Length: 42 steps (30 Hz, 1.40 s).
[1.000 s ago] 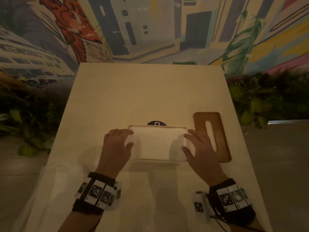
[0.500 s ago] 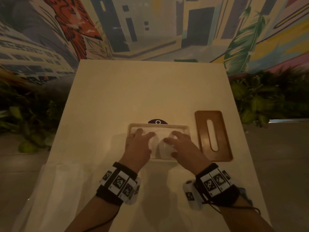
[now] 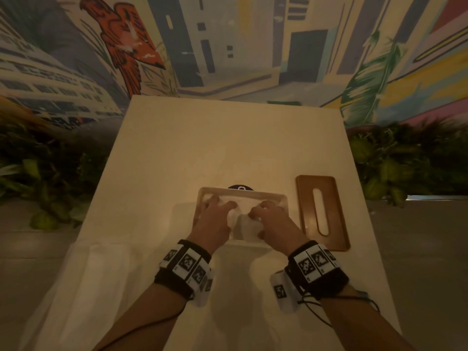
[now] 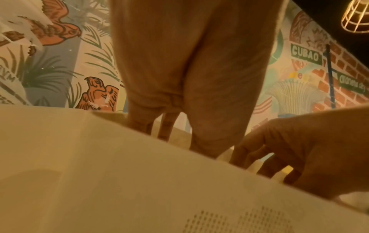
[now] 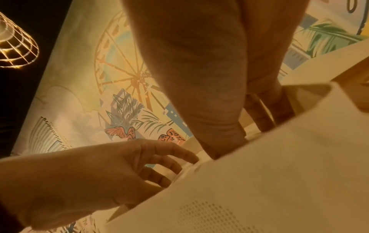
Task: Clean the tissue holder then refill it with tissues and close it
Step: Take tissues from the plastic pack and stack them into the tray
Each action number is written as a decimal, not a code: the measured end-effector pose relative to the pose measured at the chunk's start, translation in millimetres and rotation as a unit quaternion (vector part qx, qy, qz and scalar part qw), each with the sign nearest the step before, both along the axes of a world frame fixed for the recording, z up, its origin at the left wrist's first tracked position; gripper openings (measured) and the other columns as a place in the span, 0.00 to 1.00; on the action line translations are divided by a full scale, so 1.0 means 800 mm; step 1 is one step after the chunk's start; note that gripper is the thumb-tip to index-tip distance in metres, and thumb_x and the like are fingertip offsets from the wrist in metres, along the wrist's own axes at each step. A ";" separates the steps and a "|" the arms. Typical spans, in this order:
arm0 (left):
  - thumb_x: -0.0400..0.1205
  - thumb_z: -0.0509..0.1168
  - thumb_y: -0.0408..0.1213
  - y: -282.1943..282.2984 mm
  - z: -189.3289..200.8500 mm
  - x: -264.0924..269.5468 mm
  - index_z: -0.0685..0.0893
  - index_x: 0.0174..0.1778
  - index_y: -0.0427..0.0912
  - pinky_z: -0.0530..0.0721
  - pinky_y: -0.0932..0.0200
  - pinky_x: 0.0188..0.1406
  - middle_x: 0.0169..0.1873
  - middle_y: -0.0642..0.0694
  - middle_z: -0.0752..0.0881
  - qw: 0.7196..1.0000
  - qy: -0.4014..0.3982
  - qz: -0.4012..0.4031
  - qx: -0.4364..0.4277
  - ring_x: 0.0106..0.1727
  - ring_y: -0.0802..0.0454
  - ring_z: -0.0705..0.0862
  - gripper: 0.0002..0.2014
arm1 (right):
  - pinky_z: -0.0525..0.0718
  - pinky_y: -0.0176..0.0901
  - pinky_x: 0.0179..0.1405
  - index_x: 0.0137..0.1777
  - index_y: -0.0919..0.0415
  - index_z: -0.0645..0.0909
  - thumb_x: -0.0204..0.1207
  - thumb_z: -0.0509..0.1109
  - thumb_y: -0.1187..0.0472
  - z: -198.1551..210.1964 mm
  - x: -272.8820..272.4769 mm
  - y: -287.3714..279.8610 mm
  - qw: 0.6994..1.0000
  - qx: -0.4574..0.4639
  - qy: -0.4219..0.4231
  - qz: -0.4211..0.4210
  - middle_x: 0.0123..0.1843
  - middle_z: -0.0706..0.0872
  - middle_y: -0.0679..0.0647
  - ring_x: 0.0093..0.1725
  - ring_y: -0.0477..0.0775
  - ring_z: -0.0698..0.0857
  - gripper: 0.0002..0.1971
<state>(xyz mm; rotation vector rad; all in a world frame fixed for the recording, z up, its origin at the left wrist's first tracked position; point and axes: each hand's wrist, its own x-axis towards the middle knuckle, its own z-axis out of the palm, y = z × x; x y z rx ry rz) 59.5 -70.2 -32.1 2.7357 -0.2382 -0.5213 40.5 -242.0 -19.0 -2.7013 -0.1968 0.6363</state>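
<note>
Currently refill under way. Left hand [image 3: 214, 219] and right hand [image 3: 272, 220], fingers spread and fairly straight, press the tissues [image 3: 243, 225] down into the open tissue holder [image 3: 283, 198] mid-table [image 3: 228, 138]. Lid [image 3: 321, 211] lies just right of it, so closing remains. Cleaning cannot be confirmed; dark object [image 3: 240, 187] behind holder unidentifiable.

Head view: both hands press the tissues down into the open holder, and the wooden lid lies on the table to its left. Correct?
Not quite. The lid lies to the right of the holder, as the head view shows. Left hand and right hand do press the tissues down.
</note>
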 end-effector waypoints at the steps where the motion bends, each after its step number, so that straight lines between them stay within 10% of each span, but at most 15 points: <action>1: 0.74 0.73 0.38 0.001 0.003 -0.001 0.69 0.73 0.63 0.60 0.46 0.79 0.76 0.45 0.65 1.000 0.003 -0.001 -0.006 0.78 0.43 0.63 0.33 | 0.72 0.54 0.73 0.69 0.48 0.76 0.72 0.75 0.65 0.003 -0.002 -0.001 1.000 0.002 -0.002 0.003 0.72 0.73 0.53 0.70 0.61 0.73 0.26; 14: 0.78 0.71 0.40 0.085 0.064 -0.072 0.84 0.60 0.49 0.79 0.52 0.67 0.60 0.52 0.86 0.967 -0.145 0.098 -0.186 0.60 0.55 0.81 0.14 | 0.72 0.42 0.68 0.66 0.52 0.81 0.73 0.76 0.56 0.049 -0.031 0.008 0.983 0.093 -0.156 -0.022 0.67 0.81 0.48 0.69 0.51 0.76 0.20; 19: 0.76 0.74 0.36 0.167 0.066 -0.145 0.88 0.49 0.46 0.81 0.73 0.45 0.44 0.57 0.86 0.937 -0.204 0.218 -0.179 0.42 0.61 0.84 0.08 | 0.76 0.31 0.59 0.60 0.52 0.84 0.73 0.77 0.57 0.072 -0.049 0.083 0.961 0.206 -0.180 0.046 0.57 0.84 0.40 0.56 0.34 0.76 0.16; 25: 0.74 0.74 0.29 0.259 0.019 -0.226 0.88 0.45 0.45 0.81 0.64 0.42 0.41 0.50 0.89 0.911 -0.162 0.357 -0.128 0.40 0.53 0.85 0.08 | 0.74 0.29 0.55 0.62 0.54 0.84 0.78 0.72 0.57 0.055 -0.059 0.203 0.943 0.255 -0.111 0.183 0.58 0.87 0.46 0.54 0.37 0.79 0.13; 29: 0.76 0.72 0.30 0.292 -0.020 -0.253 0.87 0.48 0.50 0.86 0.48 0.53 0.47 0.51 0.88 0.909 -0.111 0.390 -0.099 0.49 0.49 0.86 0.10 | 0.72 0.34 0.61 0.65 0.56 0.81 0.82 0.66 0.58 0.031 -0.056 0.281 0.941 0.226 -0.058 0.243 0.61 0.84 0.50 0.60 0.48 0.80 0.13; 32: 0.79 0.68 0.34 0.297 -0.033 -0.251 0.85 0.54 0.51 0.76 0.54 0.69 0.56 0.52 0.84 0.916 -0.028 0.393 -0.076 0.62 0.51 0.81 0.10 | 0.74 0.42 0.66 0.67 0.57 0.78 0.84 0.63 0.59 0.014 -0.049 0.336 0.945 0.171 -0.039 0.276 0.64 0.82 0.53 0.64 0.53 0.79 0.14; 42: 0.78 0.64 0.26 0.301 -0.028 -0.220 0.82 0.57 0.49 0.79 0.60 0.60 0.59 0.48 0.74 0.911 0.104 0.397 -0.046 0.59 0.49 0.76 0.16 | 0.78 0.57 0.63 0.70 0.67 0.70 0.79 0.66 0.59 -0.043 -0.040 0.431 0.926 -0.111 -0.053 0.358 0.68 0.76 0.65 0.66 0.65 0.77 0.21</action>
